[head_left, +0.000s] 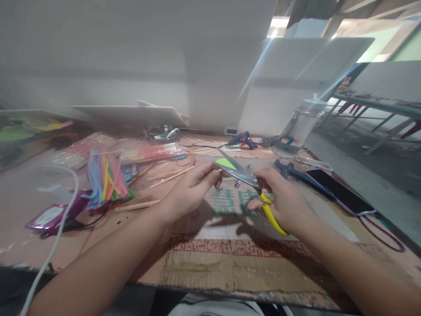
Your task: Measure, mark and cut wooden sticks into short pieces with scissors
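Note:
My right hand (279, 197) is wrapped round the yellow handles of a pair of scissors (241, 173), whose blades stand apart and point to the left. A small piece of bright green paper (226, 163) shows at the blades. My left hand (200, 182) is closed in a pinch at the paper's near edge, close to the blade tips; the fingers partly hide what they grip. Both hands are above a pale sheet (204, 230) on a piece of printed cardboard (197, 265).
To the left lie colourful pipe cleaners (108, 180), packs of wooden sticks (154, 151) and a purple packet (48, 218), with a white cable (70, 210) crossing in front. A glue gun (243, 140) and clear container (296, 127) stand behind; a phone (340, 191) lies right.

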